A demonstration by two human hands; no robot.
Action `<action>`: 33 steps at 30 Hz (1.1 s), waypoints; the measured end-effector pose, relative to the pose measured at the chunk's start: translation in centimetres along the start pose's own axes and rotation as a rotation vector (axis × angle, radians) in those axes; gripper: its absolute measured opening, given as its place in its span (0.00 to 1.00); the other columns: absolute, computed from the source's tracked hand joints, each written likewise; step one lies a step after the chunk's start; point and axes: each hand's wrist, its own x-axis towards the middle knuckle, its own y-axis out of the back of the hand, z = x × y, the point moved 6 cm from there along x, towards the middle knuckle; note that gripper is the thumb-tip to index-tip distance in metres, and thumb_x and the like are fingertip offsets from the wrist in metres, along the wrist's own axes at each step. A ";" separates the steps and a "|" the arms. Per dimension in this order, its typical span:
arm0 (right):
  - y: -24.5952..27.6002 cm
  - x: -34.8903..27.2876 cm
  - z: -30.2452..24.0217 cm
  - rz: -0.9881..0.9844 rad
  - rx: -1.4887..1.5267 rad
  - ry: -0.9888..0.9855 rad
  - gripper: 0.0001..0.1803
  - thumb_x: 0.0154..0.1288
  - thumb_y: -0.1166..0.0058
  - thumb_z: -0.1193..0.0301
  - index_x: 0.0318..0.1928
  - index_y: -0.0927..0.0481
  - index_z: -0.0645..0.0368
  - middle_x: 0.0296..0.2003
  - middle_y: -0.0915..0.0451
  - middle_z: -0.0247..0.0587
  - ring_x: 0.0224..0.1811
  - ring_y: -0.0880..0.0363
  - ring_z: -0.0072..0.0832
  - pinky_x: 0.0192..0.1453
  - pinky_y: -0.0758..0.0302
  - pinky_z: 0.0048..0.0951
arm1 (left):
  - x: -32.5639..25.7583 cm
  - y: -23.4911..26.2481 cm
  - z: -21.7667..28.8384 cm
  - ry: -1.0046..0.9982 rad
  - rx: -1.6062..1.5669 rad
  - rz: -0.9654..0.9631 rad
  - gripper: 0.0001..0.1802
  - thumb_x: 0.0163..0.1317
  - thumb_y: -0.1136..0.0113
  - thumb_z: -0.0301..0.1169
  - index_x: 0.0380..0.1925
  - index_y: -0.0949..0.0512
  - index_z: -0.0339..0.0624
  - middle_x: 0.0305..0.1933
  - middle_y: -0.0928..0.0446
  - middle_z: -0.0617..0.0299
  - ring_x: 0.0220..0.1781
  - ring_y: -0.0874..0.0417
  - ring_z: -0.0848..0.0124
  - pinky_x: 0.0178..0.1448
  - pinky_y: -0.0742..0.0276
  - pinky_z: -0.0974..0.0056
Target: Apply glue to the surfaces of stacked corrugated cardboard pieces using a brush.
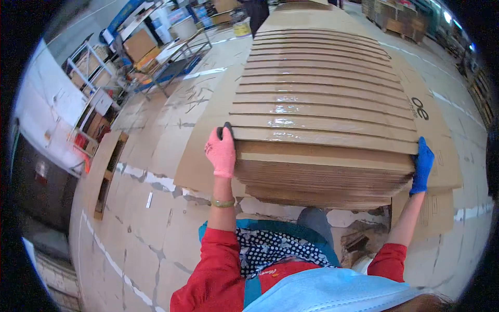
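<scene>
In front of me lies a tall stack of flattened cardboard boxes (322,187). Its top boxes overlap like shingles, each near edge a step closer to me, with shiny clear tape (283,122) running down the middle. My left hand (221,151), in a pink glove with dark fingertips, grips the near left corner of the nearest top flattened cardboard box (338,136). At the near right corner of the same box, my right hand (423,166) in a blue glove is closed on the edge. Some fingertips of both hands are hidden by the cardboard.
Larger cardboard sheets (205,156) stick out at both sides of the stack. A wooden pallet (108,177) is on the floor to the left. Farther left are a metal-framed cart (171,57) and a shelf rack (93,114). A person in dark clothes (255,14) is behind the stack.
</scene>
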 end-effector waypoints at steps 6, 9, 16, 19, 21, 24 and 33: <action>1.1 0.4 -5.7 0.080 0.306 -0.210 0.16 0.61 0.49 0.63 0.40 0.21 0.65 0.26 0.22 0.39 0.26 0.28 0.24 0.31 0.30 0.27 | 0.0 0.0 -0.4 -0.040 -0.047 0.067 0.15 0.59 0.50 0.38 0.30 0.24 0.34 0.29 0.23 0.46 0.31 0.22 0.54 0.38 0.30 0.56; 1.5 0.5 -6.3 0.092 0.402 -0.371 0.18 0.61 0.49 0.61 0.36 0.20 0.65 0.22 0.24 0.36 0.24 0.30 0.21 0.29 0.32 0.25 | 0.1 -0.5 -0.7 -0.037 -0.112 0.040 0.15 0.59 0.50 0.38 0.27 0.25 0.34 0.27 0.24 0.47 0.30 0.23 0.53 0.37 0.30 0.55; 2.3 0.4 -8.4 0.003 0.543 -0.629 0.21 0.63 0.50 0.59 0.27 0.22 0.67 0.19 0.27 0.31 0.22 0.36 0.17 0.26 0.35 0.25 | 0.4 -0.7 -1.1 -0.019 -0.115 0.016 0.17 0.60 0.50 0.37 0.28 0.25 0.31 0.25 0.24 0.51 0.26 0.27 0.63 0.35 0.32 0.61; 2.4 0.4 -8.7 0.058 0.533 -0.595 0.19 0.62 0.49 0.58 0.26 0.21 0.62 0.17 0.30 0.26 0.17 0.40 0.14 0.20 0.43 0.21 | 0.3 -0.8 -1.2 -0.054 -0.135 0.040 0.17 0.60 0.49 0.37 0.27 0.25 0.31 0.24 0.24 0.52 0.25 0.28 0.64 0.34 0.32 0.61; 2.2 0.5 -8.3 0.064 0.528 -0.580 0.19 0.62 0.49 0.58 0.26 0.21 0.61 0.17 0.31 0.25 0.17 0.40 0.14 0.21 0.43 0.21 | 0.3 -0.7 -1.1 -0.070 -0.144 0.054 0.17 0.60 0.49 0.37 0.26 0.26 0.31 0.23 0.24 0.52 0.25 0.28 0.65 0.34 0.33 0.61; 2.2 0.4 -7.8 0.074 0.515 -0.543 0.18 0.62 0.49 0.58 0.25 0.21 0.60 0.17 0.32 0.24 0.18 0.40 0.13 0.21 0.43 0.20 | 0.3 -0.8 -0.9 -0.073 -0.132 0.062 0.16 0.60 0.49 0.37 0.26 0.26 0.31 0.23 0.25 0.53 0.24 0.29 0.65 0.33 0.33 0.61; 2.2 0.3 -8.5 0.039 0.578 -0.619 0.20 0.63 0.50 0.59 0.27 0.21 0.66 0.20 0.27 0.29 0.21 0.36 0.16 0.26 0.36 0.23 | 0.8 -1.1 -2.2 -0.078 -0.090 0.054 0.16 0.60 0.49 0.36 0.27 0.26 0.31 0.23 0.25 0.53 0.24 0.29 0.66 0.34 0.33 0.61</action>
